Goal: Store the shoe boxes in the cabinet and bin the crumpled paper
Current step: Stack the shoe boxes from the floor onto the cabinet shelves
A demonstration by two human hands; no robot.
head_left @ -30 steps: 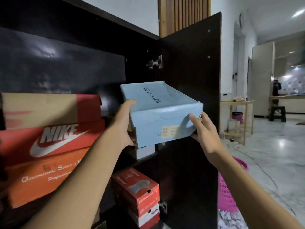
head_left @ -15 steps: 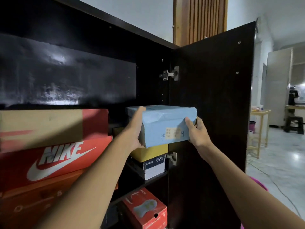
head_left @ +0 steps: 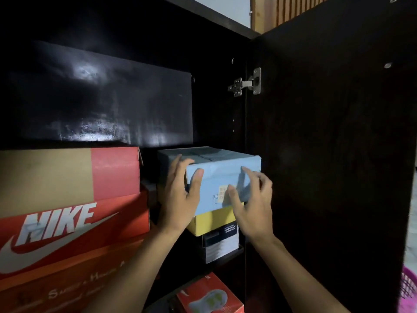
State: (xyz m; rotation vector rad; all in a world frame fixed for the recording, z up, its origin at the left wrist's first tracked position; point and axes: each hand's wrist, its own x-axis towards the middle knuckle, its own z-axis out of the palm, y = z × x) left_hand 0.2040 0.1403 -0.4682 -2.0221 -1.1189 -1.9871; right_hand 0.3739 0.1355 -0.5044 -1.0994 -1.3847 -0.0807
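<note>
A light blue shoe box [head_left: 216,175] rests on a yellow box [head_left: 211,223] on the right side of the dark cabinet's shelf. My left hand [head_left: 178,199] holds its front left corner, fingers along the left side and thumb on the front face. My right hand [head_left: 252,208] touches the front face with spread, bent fingertips near the label. No crumpled paper is in view.
A tan-and-red box [head_left: 67,177], a red Nike box [head_left: 67,227] and an orange box [head_left: 56,290] are stacked at left. A black-and-white box [head_left: 221,243] lies under the yellow one. A red box [head_left: 209,297] sits on the lower shelf. The open cabinet door [head_left: 327,154] stands right, with a pink basket [head_left: 409,290] beyond it.
The blue box went from mid-air in front of the cabinet onto the yellow box inside. My right hand shifted from the box's right side to its front face.
</note>
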